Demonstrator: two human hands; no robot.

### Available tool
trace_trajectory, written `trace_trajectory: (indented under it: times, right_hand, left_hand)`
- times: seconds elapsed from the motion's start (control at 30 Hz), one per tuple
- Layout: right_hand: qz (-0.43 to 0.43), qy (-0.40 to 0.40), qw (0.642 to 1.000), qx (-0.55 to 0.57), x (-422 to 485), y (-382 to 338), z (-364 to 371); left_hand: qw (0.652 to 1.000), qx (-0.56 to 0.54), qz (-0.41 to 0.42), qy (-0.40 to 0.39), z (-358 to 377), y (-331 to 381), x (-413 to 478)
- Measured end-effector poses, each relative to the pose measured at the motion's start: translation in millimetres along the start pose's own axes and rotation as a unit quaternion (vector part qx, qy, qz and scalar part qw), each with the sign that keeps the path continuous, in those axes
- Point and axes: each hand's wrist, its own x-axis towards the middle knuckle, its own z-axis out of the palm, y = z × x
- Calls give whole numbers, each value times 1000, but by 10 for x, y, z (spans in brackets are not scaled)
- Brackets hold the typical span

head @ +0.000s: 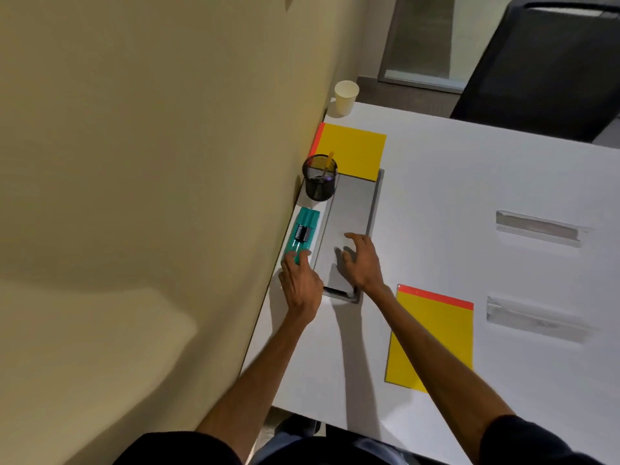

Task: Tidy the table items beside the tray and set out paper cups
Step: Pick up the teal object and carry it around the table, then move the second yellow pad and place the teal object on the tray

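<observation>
Two bare hands worked at a grey tray beside a wall on a white table.

From the left: a teal stapler (301, 234) lay between the wall and the tray (352, 209), and the left hand (301, 283) gripped its near end, fingers curled over it. A black mesh pen cup (319, 177) stood beyond it. The right hand (360, 263) was spread wide, fingers apart, over the tray's near part. One yellow pad (352, 152) lay at the tray's far end, another (432, 333) lay nearer, right of the tray. A paper cup (346, 97) stood upright at the far corner.
</observation>
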Motion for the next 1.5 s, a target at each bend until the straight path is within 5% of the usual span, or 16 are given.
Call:
trace_trajectory:
  times: [0.33,0.6,1.0,1.27,1.5]
  right_hand:
    - [113,115,987,-21,-965,730,-429]
    - [232,163,958,-53,-1461,1230,-871]
    - [372,121,919,-45,-1922,1520,-994]
    - [395,97,911,-64,-1888,1545,-967]
    - [399,96,911,-31,-1877,1529,-966]
  left_hand:
    - [957,-102,171,-212,354,277,-448]
    - [918,-57,158,-360,661,555,-831]
    - [917,24,174,-358,843,873,-1102]
    - [946,-2,91,-312,921,915,-1164]
    - [913,-112,-113,-376,948,1050,-871]
